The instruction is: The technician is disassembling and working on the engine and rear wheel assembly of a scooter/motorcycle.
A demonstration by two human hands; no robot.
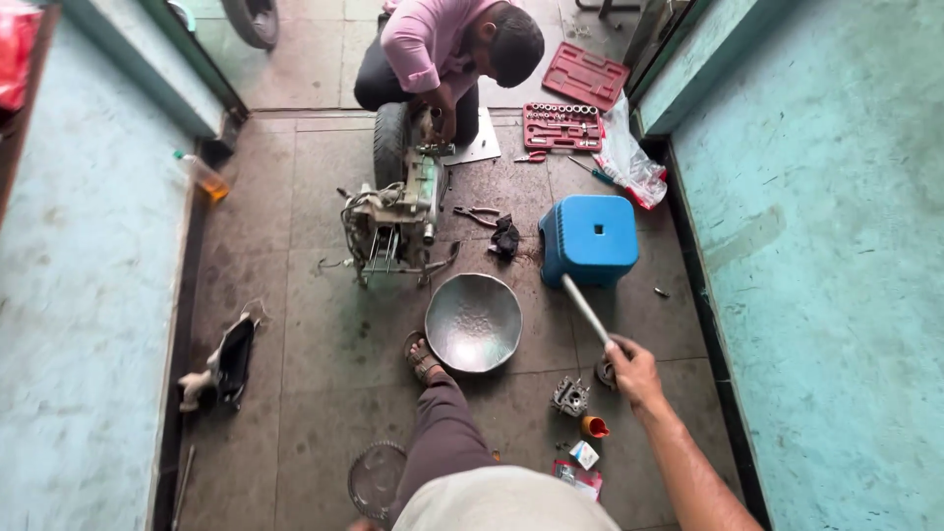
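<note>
Steel is what I am gripping: my right hand (634, 372) is closing tight around the near end of a long grey metal rod (586, 310). The rod is running up and away from my fist, slanting to the left, and its far tip is reaching the lower corner of the blue plastic stool (590, 239); whether it is touching the stool I cannot tell. So its long axis is pointing from my right side toward the stool ahead, and my right hand is the only one near it. My left hand is barely showing at the bottom edge beside a round wire guard (376, 479), and I cannot tell whether it is open or closed.

Just left of my fist, on the tiled floor (324, 324), a small grey engine part (570, 396) is lying, with an orange cup (594, 427) and a small box (584, 454) a little nearer to me. A wide metal bowl (474, 322) is sitting beyond my sandalled foot (424, 360), between me and a stripped engine frame (395, 218). Another person in a pink shirt (425, 37) is crouching at the far end of that frame, with an open red socket set (561, 125) well apart on the right.
</note>
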